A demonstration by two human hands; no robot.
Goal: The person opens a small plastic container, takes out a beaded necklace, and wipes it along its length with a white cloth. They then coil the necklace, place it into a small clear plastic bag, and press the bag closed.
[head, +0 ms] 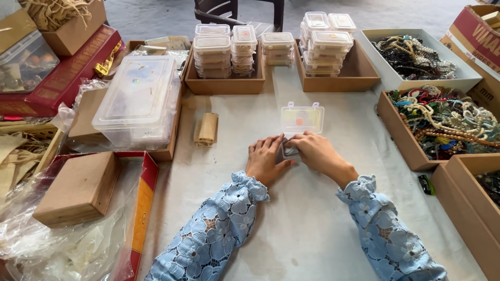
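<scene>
Head view: my left hand (266,158) and right hand (316,152) pressed their fingers together on the small clear plastic hinged box (298,130), lid upright beyond my fingertips. Filled boxes (228,44) stood stacked farther off; this one remained unclosed.

My left hand (267,158) and right hand (316,152) cover the small clear box's (301,120) base; its contents are too small to tell.
</scene>
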